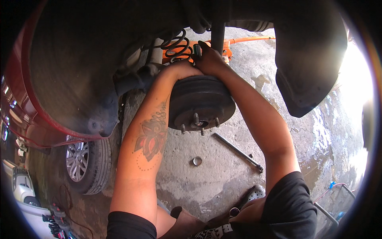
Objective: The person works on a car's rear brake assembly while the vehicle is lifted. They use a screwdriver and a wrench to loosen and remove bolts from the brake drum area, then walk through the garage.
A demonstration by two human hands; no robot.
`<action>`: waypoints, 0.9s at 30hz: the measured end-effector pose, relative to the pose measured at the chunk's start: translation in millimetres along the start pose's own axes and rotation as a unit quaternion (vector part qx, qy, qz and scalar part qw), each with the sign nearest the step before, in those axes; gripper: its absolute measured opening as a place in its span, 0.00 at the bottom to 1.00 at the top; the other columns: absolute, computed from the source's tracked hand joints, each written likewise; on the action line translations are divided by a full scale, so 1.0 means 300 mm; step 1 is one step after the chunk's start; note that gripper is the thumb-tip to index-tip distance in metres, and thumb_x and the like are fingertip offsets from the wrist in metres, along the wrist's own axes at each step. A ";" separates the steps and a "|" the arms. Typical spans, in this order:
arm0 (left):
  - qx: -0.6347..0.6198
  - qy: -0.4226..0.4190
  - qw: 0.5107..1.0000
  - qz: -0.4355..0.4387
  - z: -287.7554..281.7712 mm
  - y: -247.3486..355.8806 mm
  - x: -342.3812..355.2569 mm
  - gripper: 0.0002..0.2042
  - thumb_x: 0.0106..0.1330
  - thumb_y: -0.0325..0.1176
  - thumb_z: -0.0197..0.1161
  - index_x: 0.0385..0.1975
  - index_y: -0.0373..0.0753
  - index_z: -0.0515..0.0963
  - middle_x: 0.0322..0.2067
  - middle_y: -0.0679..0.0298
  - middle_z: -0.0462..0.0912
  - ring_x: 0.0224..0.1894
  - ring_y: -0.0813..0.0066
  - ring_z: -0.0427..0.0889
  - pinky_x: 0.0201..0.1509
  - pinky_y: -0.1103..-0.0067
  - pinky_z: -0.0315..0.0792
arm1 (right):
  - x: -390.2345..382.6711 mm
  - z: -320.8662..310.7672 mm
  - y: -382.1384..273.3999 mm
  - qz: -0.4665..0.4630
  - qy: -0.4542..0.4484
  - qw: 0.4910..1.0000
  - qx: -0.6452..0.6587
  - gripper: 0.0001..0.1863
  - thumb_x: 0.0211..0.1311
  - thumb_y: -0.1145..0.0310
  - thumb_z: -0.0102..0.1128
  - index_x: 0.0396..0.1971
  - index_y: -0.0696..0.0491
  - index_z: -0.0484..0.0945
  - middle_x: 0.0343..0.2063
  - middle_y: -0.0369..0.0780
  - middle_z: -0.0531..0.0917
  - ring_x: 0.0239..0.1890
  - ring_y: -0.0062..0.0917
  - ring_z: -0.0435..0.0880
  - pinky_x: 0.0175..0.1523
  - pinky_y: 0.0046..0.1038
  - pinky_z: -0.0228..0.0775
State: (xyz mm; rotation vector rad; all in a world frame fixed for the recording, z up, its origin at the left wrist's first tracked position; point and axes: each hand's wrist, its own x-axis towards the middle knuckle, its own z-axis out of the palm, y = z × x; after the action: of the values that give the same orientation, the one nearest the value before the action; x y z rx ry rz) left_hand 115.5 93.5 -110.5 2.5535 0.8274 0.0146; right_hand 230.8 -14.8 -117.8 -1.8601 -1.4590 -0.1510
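Both my arms reach under a raised car, over the rusty brake drum (202, 101) with its wheel studs. My left hand (185, 69) is behind the drum's top edge, below the coil spring (180, 44); its fingers are mostly hidden. Close beside it, my right hand (211, 60) is closed around a short grey cylindrical thing (197, 49), too small and shaded to name. Just behind that hand runs the dark upright shock absorber (217, 38).
An orange floor jack (230, 47) stands behind the drum. On the concrete lie a long metal bar (238, 152) and a small round cap (197, 161). A removed wheel (88, 164) is at the left, and a mud flap (308, 71) hangs at the right.
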 end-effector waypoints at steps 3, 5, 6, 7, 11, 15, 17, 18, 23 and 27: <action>-0.023 -0.030 0.999 0.014 0.005 -0.016 0.010 0.36 0.42 0.49 0.73 0.52 0.32 0.79 0.52 0.50 0.82 0.55 0.62 0.81 0.59 0.75 0.72 | 0.004 -0.002 0.004 0.020 -0.022 0.998 0.048 0.35 0.59 0.58 0.60 0.62 0.62 0.65 0.49 0.56 0.80 0.51 0.48 0.81 0.59 0.42 0.71; -0.048 0.034 0.997 0.050 0.009 -0.015 0.000 0.34 0.43 0.47 0.73 0.51 0.31 0.80 0.52 0.50 0.82 0.53 0.63 0.82 0.57 0.74 0.72 | 0.008 -0.007 0.001 0.021 -0.003 0.998 0.064 0.35 0.59 0.60 0.59 0.63 0.63 0.64 0.49 0.57 0.79 0.51 0.48 0.82 0.59 0.42 0.71; -0.061 0.065 0.994 0.067 0.010 -0.012 -0.008 0.33 0.43 0.46 0.73 0.50 0.31 0.80 0.52 0.50 0.81 0.52 0.63 0.82 0.57 0.74 0.73 | 0.010 -0.008 -0.002 0.029 -0.006 0.997 0.066 0.35 0.59 0.61 0.59 0.63 0.64 0.63 0.49 0.57 0.79 0.51 0.48 0.82 0.59 0.43 0.71; -0.071 0.034 0.995 0.058 0.006 -0.009 -0.013 0.33 0.43 0.45 0.73 0.50 0.31 0.80 0.53 0.50 0.81 0.53 0.64 0.82 0.57 0.74 0.72 | 0.014 -0.010 -0.007 0.025 0.008 0.998 0.063 0.34 0.59 0.62 0.58 0.64 0.63 0.62 0.50 0.57 0.79 0.51 0.48 0.81 0.59 0.43 0.71; -0.067 -0.037 0.997 0.019 -0.008 -0.007 -0.013 0.31 0.45 0.43 0.72 0.50 0.31 0.80 0.56 0.51 0.78 0.54 0.66 0.80 0.57 0.73 0.72 | 0.023 -0.004 -0.023 0.039 0.023 0.998 0.049 0.31 0.60 0.64 0.58 0.62 0.62 0.66 0.50 0.56 0.80 0.52 0.48 0.81 0.59 0.43 0.71; -0.016 -0.063 0.997 0.030 -0.008 -0.034 0.018 0.30 0.47 0.42 0.70 0.52 0.33 0.79 0.56 0.52 0.79 0.55 0.68 0.78 0.59 0.73 0.70 | 0.037 -0.001 -0.007 0.001 -0.003 1.000 -0.014 0.28 0.65 0.61 0.56 0.61 0.62 0.68 0.47 0.56 0.81 0.49 0.48 0.82 0.57 0.43 0.71; -0.069 -0.037 0.994 0.083 -0.004 -0.046 0.012 0.30 0.50 0.41 0.69 0.54 0.34 0.77 0.55 0.53 0.79 0.54 0.68 0.78 0.59 0.73 0.70 | 0.050 0.006 0.000 -0.011 -0.094 0.991 -0.096 0.26 0.66 0.60 0.56 0.57 0.62 0.71 0.45 0.56 0.82 0.47 0.46 0.84 0.55 0.42 0.72; -0.095 -0.027 0.989 0.114 0.001 -0.047 -0.001 0.30 0.51 0.41 0.68 0.55 0.34 0.77 0.55 0.53 0.79 0.54 0.68 0.78 0.59 0.73 0.70 | 0.055 0.014 0.000 -0.019 -0.122 0.981 -0.147 0.25 0.66 0.60 0.56 0.55 0.62 0.74 0.44 0.56 0.82 0.46 0.44 0.84 0.54 0.41 0.73; -0.053 -0.039 0.988 0.142 -0.021 -0.011 -0.083 0.29 0.56 0.46 0.65 0.55 0.33 0.77 0.54 0.54 0.80 0.54 0.69 0.78 0.59 0.74 0.69 | 0.076 0.116 0.004 0.114 -0.084 0.990 0.001 0.24 0.51 0.47 0.66 0.40 0.52 0.87 0.39 0.48 0.85 0.45 0.39 0.84 0.56 0.35 0.72; -0.044 -0.050 0.989 0.131 -0.039 0.047 -0.144 0.29 0.61 0.50 0.64 0.54 0.31 0.77 0.54 0.55 0.80 0.54 0.70 0.78 0.59 0.74 0.69 | 0.049 0.128 0.011 0.029 -0.082 0.995 0.055 0.33 0.51 0.59 0.68 0.57 0.58 0.73 0.46 0.49 0.83 0.52 0.40 0.82 0.57 0.37 0.73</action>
State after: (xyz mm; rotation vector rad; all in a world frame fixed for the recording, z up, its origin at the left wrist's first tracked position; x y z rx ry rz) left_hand 86.1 64.0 -88.7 2.5379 0.4387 0.0041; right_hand 225.4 20.1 -138.9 -1.8578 -1.4895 0.1107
